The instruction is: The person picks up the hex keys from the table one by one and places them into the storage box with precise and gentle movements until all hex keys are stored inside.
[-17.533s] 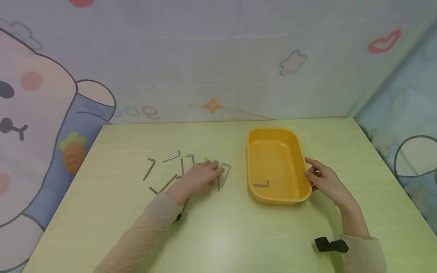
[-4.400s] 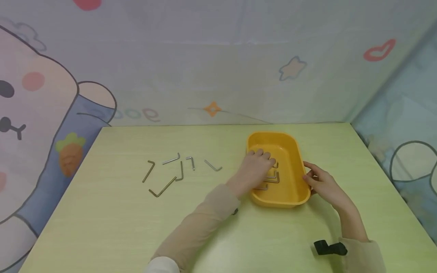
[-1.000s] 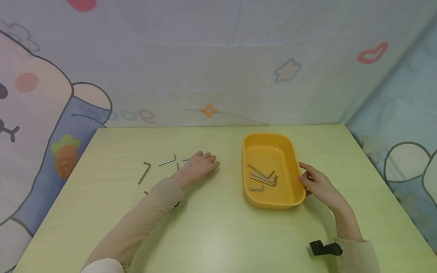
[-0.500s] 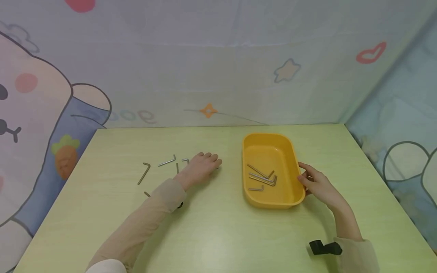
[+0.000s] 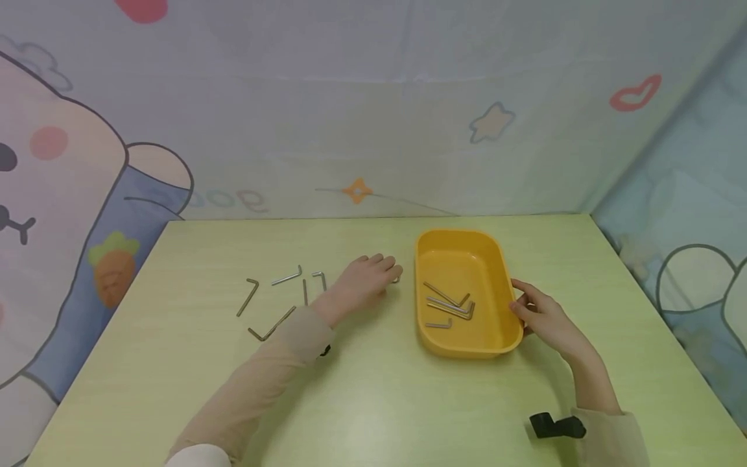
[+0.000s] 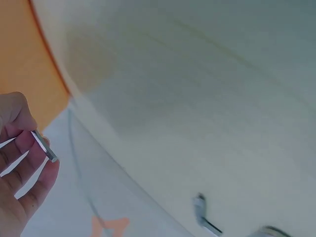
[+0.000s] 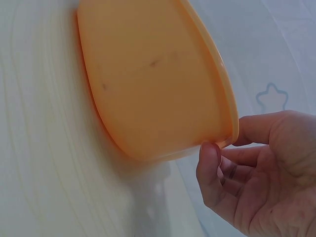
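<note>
Pinching a small hex key point(image 6: 45, 146) between fingertips, the left hand point(image 5: 367, 280) hovers over the tabletop point(image 5: 373, 389) just at nine o'clock of the yellow plastic tray point(image 5: 513, 324); only the key's short steel end shows past the fingers point(image 6: 29, 163) in the left wrist view, and in the head view a glint of it peeks out beside the tray's left wall. That grip is clenched on the key.

At the tray's three o'clock rim the right hand point(image 5: 545, 314) holds on, thumb point(image 7: 210, 168) curled against the rim's edge and the other fingers bent behind it, so this grip is grasping the tray. A black strap piece point(image 5: 554, 425) sits at the right wrist, at five o'clock of the tray.

No brand, label or readable writing shows on the tray or the keys; the backdrop point(image 5: 373, 110) behind the tabletop carries cartoon shapes and some mirrored-looking curls near its lower left that cannot be read.

Inside the tray lie several hex keys point(image 5: 449, 303), clustered toward the six o'clock half of its floor, some overlapping.

Loose hex keys point(image 5: 280, 295) remain on the tabletop at nine o'clock of the left hand, well apart from the tray, scattered at different angles.
</note>
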Demonstrator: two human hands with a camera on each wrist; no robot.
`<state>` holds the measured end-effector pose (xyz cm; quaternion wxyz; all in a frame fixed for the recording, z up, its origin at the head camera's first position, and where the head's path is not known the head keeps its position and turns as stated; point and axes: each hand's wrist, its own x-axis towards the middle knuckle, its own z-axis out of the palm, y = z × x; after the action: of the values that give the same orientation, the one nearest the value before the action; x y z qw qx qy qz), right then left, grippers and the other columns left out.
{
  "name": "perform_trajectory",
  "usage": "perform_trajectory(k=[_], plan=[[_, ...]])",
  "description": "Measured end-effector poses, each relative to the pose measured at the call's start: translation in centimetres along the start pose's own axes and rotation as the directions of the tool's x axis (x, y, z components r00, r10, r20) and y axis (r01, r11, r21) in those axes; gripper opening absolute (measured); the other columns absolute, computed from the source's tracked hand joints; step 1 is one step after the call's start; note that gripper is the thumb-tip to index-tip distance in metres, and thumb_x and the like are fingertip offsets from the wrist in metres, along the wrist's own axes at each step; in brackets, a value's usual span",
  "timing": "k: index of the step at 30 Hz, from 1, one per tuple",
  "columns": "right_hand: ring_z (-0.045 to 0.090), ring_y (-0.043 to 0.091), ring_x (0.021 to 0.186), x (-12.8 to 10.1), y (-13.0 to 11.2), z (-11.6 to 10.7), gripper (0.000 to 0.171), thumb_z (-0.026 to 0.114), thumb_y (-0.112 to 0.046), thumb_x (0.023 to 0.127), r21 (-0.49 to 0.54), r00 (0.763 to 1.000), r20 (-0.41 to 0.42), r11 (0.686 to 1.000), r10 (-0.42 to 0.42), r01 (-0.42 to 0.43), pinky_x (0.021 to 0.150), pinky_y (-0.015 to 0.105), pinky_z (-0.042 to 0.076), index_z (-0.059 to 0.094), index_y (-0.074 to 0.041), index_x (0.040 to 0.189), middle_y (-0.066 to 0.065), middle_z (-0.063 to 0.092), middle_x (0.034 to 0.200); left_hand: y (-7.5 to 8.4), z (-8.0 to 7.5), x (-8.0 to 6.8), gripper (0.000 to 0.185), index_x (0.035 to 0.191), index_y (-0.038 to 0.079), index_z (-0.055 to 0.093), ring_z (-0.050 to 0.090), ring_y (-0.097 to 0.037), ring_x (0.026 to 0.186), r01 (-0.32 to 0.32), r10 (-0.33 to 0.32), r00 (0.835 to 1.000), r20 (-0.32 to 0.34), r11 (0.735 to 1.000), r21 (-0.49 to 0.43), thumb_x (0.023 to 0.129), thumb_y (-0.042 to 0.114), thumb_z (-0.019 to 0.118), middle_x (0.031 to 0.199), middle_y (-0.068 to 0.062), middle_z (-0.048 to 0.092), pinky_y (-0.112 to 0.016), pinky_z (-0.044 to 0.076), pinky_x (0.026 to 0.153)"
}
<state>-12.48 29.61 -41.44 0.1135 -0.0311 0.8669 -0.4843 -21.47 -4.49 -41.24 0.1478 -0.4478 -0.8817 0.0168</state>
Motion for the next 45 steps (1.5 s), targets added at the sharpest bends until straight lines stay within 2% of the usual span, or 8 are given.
perform_trajectory(k=[6, 13, 20, 27, 33, 39, 42, 45], plan=[[0.056, 0.010, 0.074, -0.1, 0.0, -0.1, 0.056, 0.045, -0.018, 0.102, -0.004, 1.000, 0.001, 1.000, -0.004, 0.004, 0.064, 0.027, 0.055, 0.023, 0.002, 0.149, 0.014, 0.044, 0.098, 1.3, -0.7, 1.7, 0.027, 0.107, 0.013, 0.059, 0.055, -0.017, 0.085, -0.016, 0.016, 0.999, -0.046, 1.000, 0.005, 0.081, 0.006, 0.066, 0.093, 0.000, 0.057, -0.026, 0.046, 0.067], [0.056, 0.010, 0.075, 0.0, 0.0, -0.1, 0.056, 0.045, -0.018, 0.102, 0.003, 1.000, 0.003, 1.000, -0.004, 0.004, 0.064, 0.028, 0.055, 0.023, 0.002, 0.149, 0.013, 0.044, 0.098, 2.5, -1.2, 3.6, 0.022, 0.104, 0.016, 0.062, 0.058, -0.016, 0.089, -0.028, 0.024, 0.995, -0.097, 0.999, -0.041, 0.086, 0.004, 0.060, 0.097, 0.001, 0.062, -0.025, 0.048, 0.069], [0.056, 0.010, 0.074, -0.2, 0.0, -0.2, 0.057, 0.045, -0.018, 0.102, -0.005, 1.000, 0.000, 1.000, -0.003, 0.003, 0.064, 0.027, 0.055, 0.022, 0.002, 0.149, 0.014, 0.044, 0.099, 3.9, -1.8, 5.8, 0.026, 0.112, 0.017, 0.060, 0.058, -0.016, 0.096, -0.028, 0.027, 1.000, -0.007, 0.996, -0.086, 0.088, 0.008, 0.062, 0.104, 0.002, 0.061, -0.027, 0.049, 0.078], [0.057, 0.010, 0.074, -0.4, 0.1, -0.4, 0.057, 0.045, -0.018, 0.102, -0.011, 1.000, 0.000, 1.000, -0.009, 0.009, 0.063, 0.028, 0.055, 0.022, 0.002, 0.150, 0.015, 0.045, 0.100, 4.9, -0.1, 8.3, 0.027, 0.112, 0.017, 0.060, 0.060, -0.012, 0.089, -0.111, 0.110, 0.994, -0.022, 0.993, -0.047, 0.087, 0.006, 0.058, 0.100, 0.004, 0.062, -0.022, 0.049, 0.076], [0.057, 0.009, 0.074, -0.4, 0.2, -0.4, 0.057, 0.045, -0.018, 0.101, -0.004, 1.000, 0.004, 1.000, -0.008, 0.008, 0.063, 0.028, 0.055, 0.022, 0.001, 0.150, 0.015, 0.044, 0.099, 5.7, 1.2, 9.4, 0.028, 0.115, 0.018, 0.059, 0.060, -0.013, 0.094, -0.114, 0.117, 0.992, 0.056, 0.992, -0.060, 0.090, 0.008, 0.053, 0.104, 0.005, 0.064, -0.025, 0.050, 0.080], [0.058, 0.008, 0.073, -0.3, 0.1, -0.4, 0.056, 0.044, -0.017, 0.101, -0.011, 1.000, -0.004, 1.000, -0.015, 0.015, 0.062, 0.029, 0.055, 0.023, 0.002, 0.149, 0.014, 0.044, 0.098, 6.3, 1.9, 10.2, 0.010, 0.098, 0.018, 0.058, 0.058, -0.012, 0.086, -0.106, 0.122, 0.984, 0.126, 0.986, -0.132, 0.094, 0.012, 0.052, 0.093, 0.005, 0.061, -0.025, 0.047, 0.072], [0.057, 0.008, 0.073, -0.3, 0.1, -0.4, 0.056, 0.045, -0.017, 0.101, -0.005, 1.000, -0.005, 1.000, -0.017, 0.017, 0.062, 0.028, 0.055, 0.024, 0.002, 0.149, 0.013, 0.044, 0.097, 6.5, 2.2, 10.6, 0.010, 0.092, 0.018, 0.058, 0.056, -0.011, 0.083, -0.093, 0.123, 0.977, 0.176, 0.981, -0.172, 0.093, 0.010, 0.054, 0.090, 0.005, 0.059, -0.024, 0.045, 0.069], [0.057, 0.009, 0.073, -0.3, 0.1, -0.4, 0.056, 0.045, -0.017, 0.101, -0.001, 1.000, -0.005, 1.000, -0.018, 0.018, 0.062, 0.028, 0.055, 0.024, 0.003, 0.149, 0.012, 0.044, 0.096, 6.8, 2.3, 10.7, 0.009, 0.093, 0.019, 0.059, 0.056, -0.010, 0.082, -0.089, 0.126, 0.973, 0.194, 0.978, -0.188, 0.091, 0.010, 0.057, 0.090, 0.005, 0.059, -0.024, 0.045, 0.069]])
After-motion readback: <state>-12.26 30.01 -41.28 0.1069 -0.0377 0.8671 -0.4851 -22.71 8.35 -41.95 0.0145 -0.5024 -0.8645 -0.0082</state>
